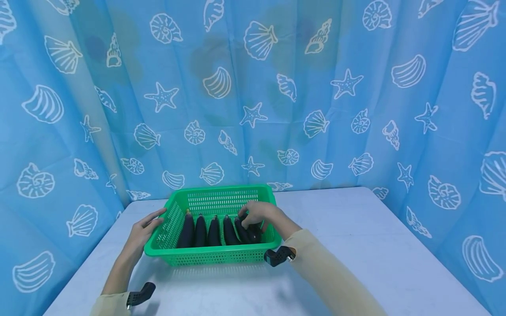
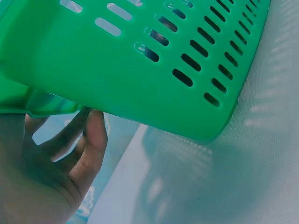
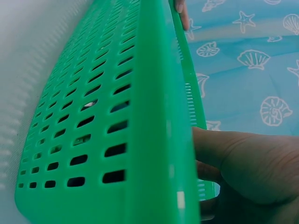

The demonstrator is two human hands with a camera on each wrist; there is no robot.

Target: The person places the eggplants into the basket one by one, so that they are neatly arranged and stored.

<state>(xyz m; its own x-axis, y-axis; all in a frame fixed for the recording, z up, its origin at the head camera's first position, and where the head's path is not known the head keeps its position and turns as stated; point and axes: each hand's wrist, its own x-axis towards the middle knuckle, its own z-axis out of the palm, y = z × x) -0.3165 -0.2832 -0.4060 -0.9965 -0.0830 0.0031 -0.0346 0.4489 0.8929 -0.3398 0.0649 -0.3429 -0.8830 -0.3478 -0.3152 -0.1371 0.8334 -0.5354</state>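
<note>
A green plastic basket (image 1: 205, 251) with slotted walls stands on the table. Several dark purple eggplants (image 1: 214, 231) lie side by side inside it, stem ends toward the far wall. My left hand (image 1: 139, 232) is at the basket's left rim, fingers fairly straight, fingertips touching the edge; the left wrist view shows its thumb (image 2: 96, 130) against the green plastic. Reaching over the right rim, my right hand (image 1: 254, 213) has bent fingers and thumb about an eggplant (image 1: 242, 230) at the right end. In the right wrist view the basket wall hides those fingertips and the eggplants.
The white table (image 1: 336, 237) extends around the basket, widest to the right. A blue curtain (image 1: 253, 145) with white shells and starfish hangs behind the table and along both sides. Small black devices (image 1: 280, 255) sit at both wrists, over beige sleeves (image 1: 328, 272).
</note>
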